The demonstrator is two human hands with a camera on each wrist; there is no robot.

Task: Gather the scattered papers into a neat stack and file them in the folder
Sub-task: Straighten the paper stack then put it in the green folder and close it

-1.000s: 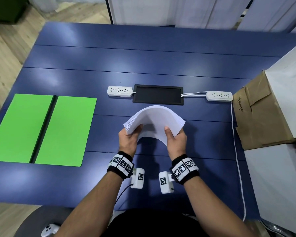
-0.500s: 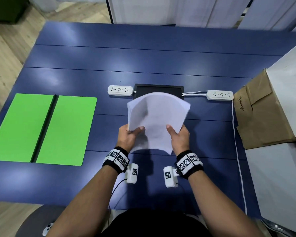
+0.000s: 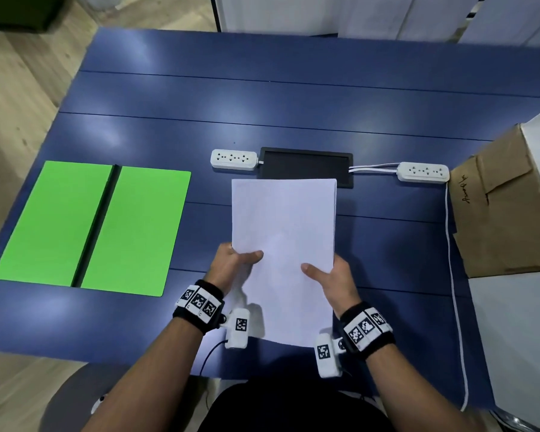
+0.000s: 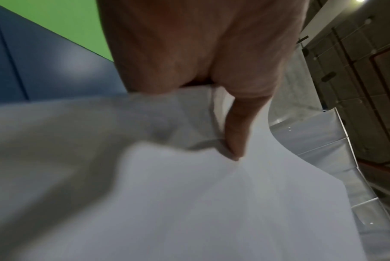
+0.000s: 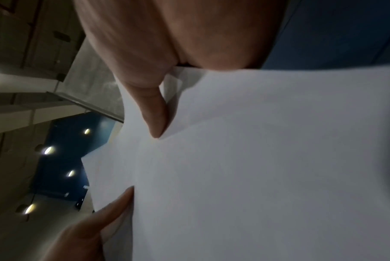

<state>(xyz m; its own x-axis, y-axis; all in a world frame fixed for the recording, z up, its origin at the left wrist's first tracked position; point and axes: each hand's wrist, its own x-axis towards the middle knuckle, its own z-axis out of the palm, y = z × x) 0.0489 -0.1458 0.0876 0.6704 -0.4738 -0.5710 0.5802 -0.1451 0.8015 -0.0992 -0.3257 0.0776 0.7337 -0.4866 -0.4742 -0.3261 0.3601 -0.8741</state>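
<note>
A stack of white papers is held up above the blue table, its sheets squared together and facing me. My left hand grips its left edge, thumb on the front face. My right hand grips the right edge the same way. In the left wrist view the thumb presses on the paper stack. The right wrist view shows the thumb on the papers and the other hand's fingers at the far edge. The green folder lies open and flat at the table's left.
Two white power strips flank a black recessed panel behind the papers. A white cable runs down the table's right side. A brown cardboard box and white boxes stand at the right edge.
The stack was bowed into an arch over the table; both hands have raised it and straightened it so it now stands flat and tall in front of me.
</note>
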